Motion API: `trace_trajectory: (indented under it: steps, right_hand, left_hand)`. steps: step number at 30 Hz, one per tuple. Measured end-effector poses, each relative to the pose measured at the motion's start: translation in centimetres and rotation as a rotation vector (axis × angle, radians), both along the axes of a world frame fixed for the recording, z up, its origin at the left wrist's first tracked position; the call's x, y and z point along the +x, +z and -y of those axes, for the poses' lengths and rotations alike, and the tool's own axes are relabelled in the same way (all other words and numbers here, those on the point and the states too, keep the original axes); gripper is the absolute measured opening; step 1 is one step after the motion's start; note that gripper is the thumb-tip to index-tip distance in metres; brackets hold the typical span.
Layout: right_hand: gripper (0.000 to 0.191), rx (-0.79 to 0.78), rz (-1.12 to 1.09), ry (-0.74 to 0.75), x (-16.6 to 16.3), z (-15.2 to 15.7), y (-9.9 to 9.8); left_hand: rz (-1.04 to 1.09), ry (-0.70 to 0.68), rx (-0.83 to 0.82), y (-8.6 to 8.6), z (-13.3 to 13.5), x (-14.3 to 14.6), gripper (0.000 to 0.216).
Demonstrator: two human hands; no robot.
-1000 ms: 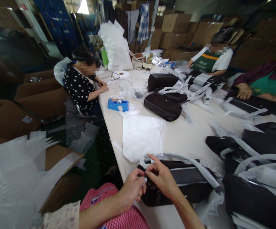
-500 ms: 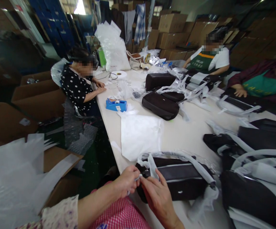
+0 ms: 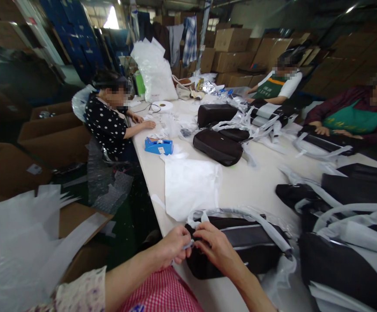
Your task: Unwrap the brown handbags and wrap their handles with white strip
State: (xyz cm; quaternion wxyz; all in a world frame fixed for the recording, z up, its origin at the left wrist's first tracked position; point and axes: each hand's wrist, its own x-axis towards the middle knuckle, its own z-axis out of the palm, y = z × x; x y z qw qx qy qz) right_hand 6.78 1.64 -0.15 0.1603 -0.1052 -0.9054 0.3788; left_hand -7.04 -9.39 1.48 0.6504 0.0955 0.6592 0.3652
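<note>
At the near edge of the table, a dark handbag (image 3: pixel 250 253) lies on its side, its handle (image 3: pixel 268 223) wrapped in thin white material. My left hand (image 3: pixel 176 246) is closed at the bag's left end, pinching a small white strip (image 3: pixel 188 245) of wrapping. My right hand (image 3: pixel 217 248) reaches over that same end from the right. Its fingers are bent toward the thumb beside the strip, close to the base of the handle. What lies between those fingertips is too small to make out.
A white sheet (image 3: pixel 191 186) lies beyond the bag, with a blue tape dispenser (image 3: pixel 158 146) farther back. More dark bags (image 3: pixel 219 147) are on the table, several at right (image 3: pixel 344 260). Three people sit around it. Open cartons (image 3: pixel 51 138) and white sheets (image 3: pixel 22 234) stand at left.
My right hand has shifted up and slightly forward over the bag's end, its fingers now bent down instead of stretched up. My left hand stays nearly in place with the strip.
</note>
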Motion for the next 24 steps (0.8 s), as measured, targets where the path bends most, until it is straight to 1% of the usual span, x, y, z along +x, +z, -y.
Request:
trace_trajectory:
  steps: [2,4,6,8,10,12,13,14,16,17,18,21,22,24]
  right_hand:
    - [0.021,0.044,0.043,0.026,-0.1,0.1,-0.1]
    - [0.018,0.161,0.051,0.012,-0.3,0.7,-0.4]
    - [0.015,0.324,0.028,-0.043,-0.4,1.7,-0.9]
    - [0.016,0.476,-0.013,-0.122,-0.5,2.8,-1.5]
    - [0.021,0.567,-0.063,-0.212,-0.6,3.8,-2.2]
    - [0.025,0.607,-0.101,-0.277,-0.7,4.5,-2.8]
    - [0.027,0.622,-0.119,-0.303,-0.8,4.8,-2.9]
    - [0.028,0.639,-0.133,-0.327,-1.0,4.9,-2.9]
    - [0.031,0.671,-0.134,-0.373,-1.3,5.2,-2.7]
    - [0.032,0.687,-0.127,-0.395,-1.5,5.2,-2.5]
    - [0.032,0.7,-0.116,-0.414,-1.7,5.2,-2.3]
    - [0.029,0.754,-0.109,-0.459,-1.6,5.2,-1.7]
    - [0.028,0.787,-0.123,-0.473,-1.2,5.2,-1.6]
    - [0.033,0.857,-0.156,-0.519,-0.2,5.3,-1.9]
  left_hand:
    - [-0.001,-0.005,0.0,0.1,0.0,0.0,0.013]
    - [-0.022,-0.007,0.004,0.1,0.0,0.1,0.012]
    - [-0.04,-0.004,0.005,-0.1,0.1,0.5,0.015]
    - [-0.044,0.012,0.01,-0.5,0.3,1.0,0.02]
    - [-0.06,0.017,0.039,-0.8,0.5,1.3,0.028]
    - [-0.092,-0.016,0.095,-0.7,0.6,1.1,0.039]
    - [-0.09,-0.072,0.123,-0.5,0.7,0.6,0.044]
    - [-0.086,-0.157,0.144,-0.2,0.6,-0.1,0.049]
    - [-0.136,-0.36,0.176,0.7,0.2,-1.9,0.053]
    - [-0.218,-0.451,0.191,1.0,-0.2,-2.9,0.051]
    - [-0.347,-0.522,0.216,1.3,-0.9,-3.7,0.048]
    - [-0.787,-0.69,0.347,1.3,-4.4,-5.2,0.035]
    - [-0.88,-0.759,0.386,1.0,-5.9,-5.2,0.033]
    - [-0.972,-0.887,0.434,0.3,-9.2,-4.7,0.031]
